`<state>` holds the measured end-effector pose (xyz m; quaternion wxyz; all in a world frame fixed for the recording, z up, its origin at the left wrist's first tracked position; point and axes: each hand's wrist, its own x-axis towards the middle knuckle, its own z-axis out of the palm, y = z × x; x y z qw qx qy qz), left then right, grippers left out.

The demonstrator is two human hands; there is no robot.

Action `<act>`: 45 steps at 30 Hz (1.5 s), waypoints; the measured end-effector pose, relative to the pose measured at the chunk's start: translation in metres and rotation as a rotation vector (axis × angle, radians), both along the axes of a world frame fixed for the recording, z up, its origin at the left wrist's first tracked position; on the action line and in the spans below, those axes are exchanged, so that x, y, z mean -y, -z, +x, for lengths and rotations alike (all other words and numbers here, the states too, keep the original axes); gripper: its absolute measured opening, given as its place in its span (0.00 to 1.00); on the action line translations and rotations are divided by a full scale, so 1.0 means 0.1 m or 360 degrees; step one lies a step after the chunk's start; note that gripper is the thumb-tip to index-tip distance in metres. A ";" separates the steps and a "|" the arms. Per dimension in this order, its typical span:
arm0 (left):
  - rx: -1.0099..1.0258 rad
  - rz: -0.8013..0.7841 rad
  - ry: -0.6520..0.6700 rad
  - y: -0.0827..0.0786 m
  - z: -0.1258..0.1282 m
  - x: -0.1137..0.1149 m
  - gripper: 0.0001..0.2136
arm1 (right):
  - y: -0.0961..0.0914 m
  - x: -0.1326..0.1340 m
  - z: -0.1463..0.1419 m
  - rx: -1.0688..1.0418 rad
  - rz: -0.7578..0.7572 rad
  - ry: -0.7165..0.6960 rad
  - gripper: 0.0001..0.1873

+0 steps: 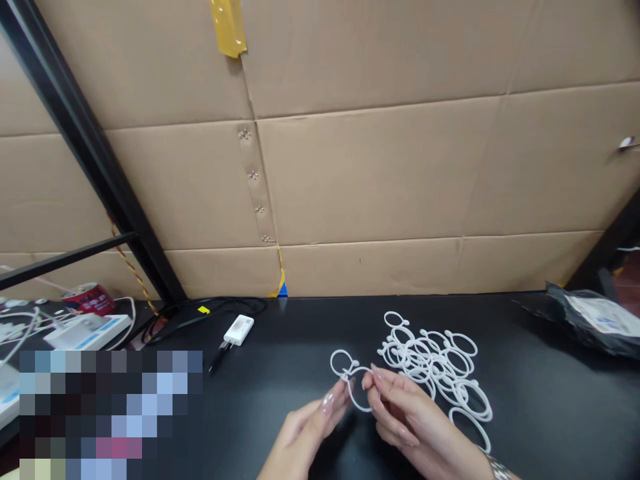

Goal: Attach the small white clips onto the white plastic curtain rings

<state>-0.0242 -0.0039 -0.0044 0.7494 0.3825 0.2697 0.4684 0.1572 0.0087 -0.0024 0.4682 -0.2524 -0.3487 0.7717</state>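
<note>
Two linked white rings [360, 408], thin and cord-like with small round knobs, are held up in front of me above the black table. My left hand [316, 421] is closed on them, thumb and fingers pinching near where the two loops meet; the smaller loop rises above its fingertips. On the larger loop's right side, my right hand [413, 413] pinches with thumb and forefinger, the other fingers curled. Just behind and right of that hand lies a tangled pile of similar white rings [433, 360]. Part of the pile is hidden behind my right hand.
A white plug adapter [240, 330] lies on the black table [280, 333] to the left. Farther left are a red can [93, 298], a power strip [90, 331] and cables. A black plastic package [595, 320] sits at right. Cardboard [375, 173] walls the back; the lower left is pixelated.
</note>
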 end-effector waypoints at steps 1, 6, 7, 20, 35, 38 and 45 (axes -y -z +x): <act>0.0009 -0.0009 0.0001 -0.01 0.01 0.00 0.21 | 0.00 0.00 0.00 -0.0005 0.0006 -0.0003 0.12; 0.0112 -0.0144 -0.0044 0.01 0.01 -0.02 0.20 | -0.01 0.04 -0.03 0.0083 0.0093 -0.0092 0.13; 0.0112 -0.0150 -0.0049 0.02 0.00 -0.03 0.20 | -0.01 0.05 -0.04 0.0129 0.0107 -0.0118 0.13; -0.0237 0.0442 0.0225 0.19 -0.02 0.00 0.25 | 0.07 0.13 -0.10 0.0302 0.0063 -0.0083 0.26; -0.1214 0.1098 -0.0118 0.21 -0.12 0.04 0.25 | 0.14 0.12 -0.10 0.0700 0.0227 -0.0040 0.27; -0.1303 0.1217 -0.0171 0.18 -0.12 0.06 0.24 | 0.09 0.14 -0.11 0.0810 0.0268 -0.0044 0.29; -0.1256 0.1454 -0.0383 0.41 -0.08 0.06 0.24 | 0.11 0.14 -0.11 0.1048 0.0296 -0.0026 0.31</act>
